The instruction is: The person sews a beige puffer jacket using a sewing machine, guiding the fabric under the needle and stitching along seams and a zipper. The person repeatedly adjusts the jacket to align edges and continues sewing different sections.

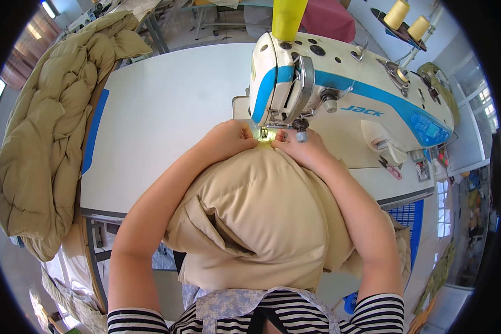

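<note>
A beige padded garment [261, 206] is bunched over my lap and the front of the white sewing table [139, 106], its top edge reaching the lit needle and presser foot [265, 134] of a white-and-blue sewing machine [339, 80]. My left hand [234, 137] pinches the fabric just left of the foot, fingers curled. Opposite it, on the right side of the foot, my right hand [299, 142] grips the same fabric with bent fingers. The stitching point itself is small and partly hidden by the machine head.
Beige padded garments [42, 139] hang over the left side. A yellow cup [285, 19] stands atop the machine, thread cones [396, 14] behind it at right. Scissors [391, 167] and a small box [422, 170] lie right of my arm. A blue basket [403, 214] is below.
</note>
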Demonstrator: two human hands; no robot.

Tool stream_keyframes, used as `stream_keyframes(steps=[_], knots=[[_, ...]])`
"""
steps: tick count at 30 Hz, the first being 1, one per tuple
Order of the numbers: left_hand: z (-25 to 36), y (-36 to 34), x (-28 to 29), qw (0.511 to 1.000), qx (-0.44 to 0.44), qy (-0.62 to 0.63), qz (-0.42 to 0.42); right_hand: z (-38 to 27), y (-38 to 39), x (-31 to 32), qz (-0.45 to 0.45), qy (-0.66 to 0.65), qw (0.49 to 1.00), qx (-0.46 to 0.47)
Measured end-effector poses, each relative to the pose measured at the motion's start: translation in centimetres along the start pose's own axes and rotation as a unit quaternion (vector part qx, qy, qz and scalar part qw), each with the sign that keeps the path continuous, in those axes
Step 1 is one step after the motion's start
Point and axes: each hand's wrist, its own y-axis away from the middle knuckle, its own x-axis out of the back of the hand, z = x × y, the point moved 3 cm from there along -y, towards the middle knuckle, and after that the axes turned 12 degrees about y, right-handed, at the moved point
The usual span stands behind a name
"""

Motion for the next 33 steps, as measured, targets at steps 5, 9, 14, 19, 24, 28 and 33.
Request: stream_keyframes(steps=[5,9,14,19,24,28,33], knots=[[0.9,-1.7,0.2,0.997,0.004,-0.080,-0.001,0.8,-0.9,-0.2,0.029,0.011,0.999,-0.015],[0.7,-2.3,0.5,0.999,-0.005,-0.051,-0.016,1.2,-1.2,-0.5,0.049,0.013,0.999,0.012],[-0.3,-2.9,0.6,0.994,-0.097,-0.051,0.017,1.4,-1.4,-1.0,0.159,0.000,0.983,0.087],[-1.4,-3.8,0.3,0.993,-0.111,-0.035,0.008,1.9,-1.6,-1.5,0.160,0.019,0.982,0.096],[-1.7,-4.0,0.3,0.991,-0.132,-0.029,0.015,2.0,-1.7,-1.4,0.150,0.015,0.985,0.087],[-1.6,-4.0,0.3,0.991,-0.124,-0.037,0.017,1.9,-1.8,-1.4,0.148,0.012,0.986,0.080],[-1.4,-4.0,0.4,0.992,-0.117,-0.043,0.012,1.8,-1.8,-1.2,0.129,0.029,0.988,0.076]])
